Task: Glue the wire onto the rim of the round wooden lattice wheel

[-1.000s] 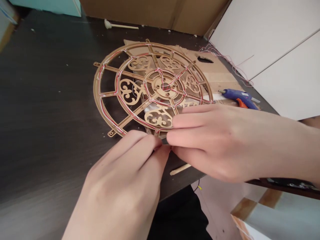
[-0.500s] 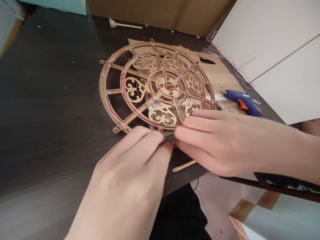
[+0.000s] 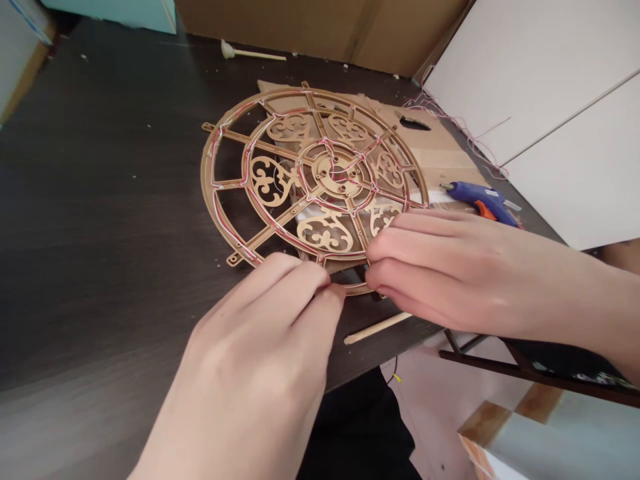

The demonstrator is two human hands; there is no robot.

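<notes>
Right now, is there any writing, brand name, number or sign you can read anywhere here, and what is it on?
No readable text shows anywhere.
Glue gun: a pale patch that may be a label, too small and blurred to read.
Wooden wheel by the left hand and right hand: only scrollwork cut-outs and thin wires, no letters or numbers.
Cardboard sheet and white panels: blank.

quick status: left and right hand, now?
Left hand: fingertips pinched shut at near rim of wooden wheel.
Right hand: fingers curled on same rim; grip cannot be told.
</notes>
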